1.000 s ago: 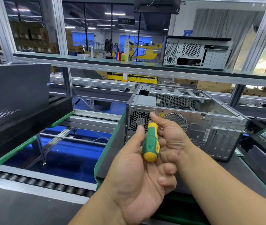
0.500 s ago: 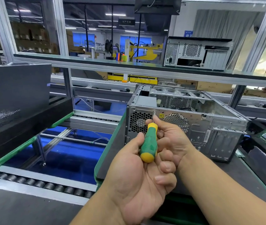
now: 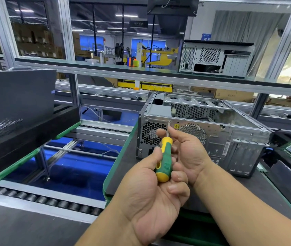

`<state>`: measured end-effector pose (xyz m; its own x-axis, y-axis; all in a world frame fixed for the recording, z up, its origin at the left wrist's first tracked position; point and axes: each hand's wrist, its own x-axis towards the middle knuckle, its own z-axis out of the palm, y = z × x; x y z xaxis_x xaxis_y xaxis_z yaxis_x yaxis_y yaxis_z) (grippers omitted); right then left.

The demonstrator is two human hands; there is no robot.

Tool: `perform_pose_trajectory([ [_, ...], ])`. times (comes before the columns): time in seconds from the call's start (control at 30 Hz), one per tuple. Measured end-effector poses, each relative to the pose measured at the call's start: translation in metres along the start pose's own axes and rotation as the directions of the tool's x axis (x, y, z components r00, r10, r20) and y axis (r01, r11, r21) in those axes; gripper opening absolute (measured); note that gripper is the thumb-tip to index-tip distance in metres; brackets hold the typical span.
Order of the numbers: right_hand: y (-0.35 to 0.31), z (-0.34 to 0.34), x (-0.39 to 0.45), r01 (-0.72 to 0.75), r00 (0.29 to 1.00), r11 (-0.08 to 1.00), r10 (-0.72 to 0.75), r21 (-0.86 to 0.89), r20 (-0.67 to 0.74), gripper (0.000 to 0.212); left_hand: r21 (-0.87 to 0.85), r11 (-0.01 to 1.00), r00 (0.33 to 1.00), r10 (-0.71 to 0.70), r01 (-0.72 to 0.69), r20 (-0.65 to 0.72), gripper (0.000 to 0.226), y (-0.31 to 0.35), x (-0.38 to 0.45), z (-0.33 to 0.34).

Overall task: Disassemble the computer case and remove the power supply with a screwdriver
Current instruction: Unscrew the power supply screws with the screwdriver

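While the computer case [image 3: 203, 137] stood at centre right of the frame on the dark, green-edged worktable [image 3: 123, 167], the screwdriver [image 3: 164, 158] had edged up since a second earlier, its tip now at a screw [image 3: 169, 122] above the power supply's honeycomb grille [image 3: 150, 134]; the left hand [image 3: 151, 197] gripped the handle; the right hand [image 3: 189, 153] curled beside the shaft, apparently steadying it; unscrewing seemed under way; a roller conveyor [image 3: 40, 201] ran lower left; another case [image 3: 215, 58] sat on the shelf upper right.
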<state>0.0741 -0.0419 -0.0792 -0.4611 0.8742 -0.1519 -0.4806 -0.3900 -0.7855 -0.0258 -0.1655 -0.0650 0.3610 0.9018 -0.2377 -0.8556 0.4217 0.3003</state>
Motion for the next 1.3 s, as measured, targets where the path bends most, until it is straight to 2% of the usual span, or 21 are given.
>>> perform_pose_trajectory([
  [0.13,-0.002,0.006,0.000,0.007,1.000,1.000,-0.007,-0.008,-0.022,0.029,0.016,1.000,0.998,-0.025,0.024,0.065,0.045,0.002,-0.003,-0.002],
  [0.27,0.000,0.014,0.003,0.015,0.998,0.999,-0.012,0.051,-0.059,0.033,0.117,0.993,0.998,0.025,-0.031,0.050,0.034,0.002,-0.006,-0.002],
  [0.4,0.003,0.020,0.004,0.023,0.996,0.996,-0.016,0.086,-0.085,0.036,0.133,0.988,0.996,0.085,-0.084,0.001,0.027,0.004,-0.006,0.001],
  [0.53,0.001,0.026,-0.002,-0.019,0.988,0.996,0.031,0.086,-0.149,0.038,0.076,0.997,1.000,0.019,-0.020,0.019,0.030,0.006,-0.006,0.000],
  [0.67,-0.004,0.023,-0.003,-0.124,0.983,0.988,0.135,0.093,-0.125,0.053,0.064,0.997,0.998,-0.041,0.038,0.055,0.038,0.008,-0.007,0.000],
  [0.77,-0.007,0.015,0.008,-0.046,0.981,0.993,0.066,0.112,-0.183,0.048,0.052,0.997,0.996,-0.059,0.056,0.072,0.036,0.007,-0.009,-0.001],
  [0.87,-0.012,0.013,0.014,0.026,0.979,0.976,0.019,0.215,-0.202,0.048,0.036,0.998,0.998,-0.051,0.049,0.041,0.040,0.007,-0.012,-0.002],
  [1.03,-0.014,0.019,0.019,0.025,0.978,0.950,0.042,0.312,-0.204,0.030,0.028,1.000,0.999,0.014,-0.013,-0.035,0.044,0.012,-0.014,-0.002],
  [1.3,-0.012,0.022,0.024,0.039,0.971,0.945,0.042,0.326,-0.236,0.033,0.037,0.998,0.995,0.049,-0.046,-0.089,0.039,0.014,-0.014,-0.002],
])
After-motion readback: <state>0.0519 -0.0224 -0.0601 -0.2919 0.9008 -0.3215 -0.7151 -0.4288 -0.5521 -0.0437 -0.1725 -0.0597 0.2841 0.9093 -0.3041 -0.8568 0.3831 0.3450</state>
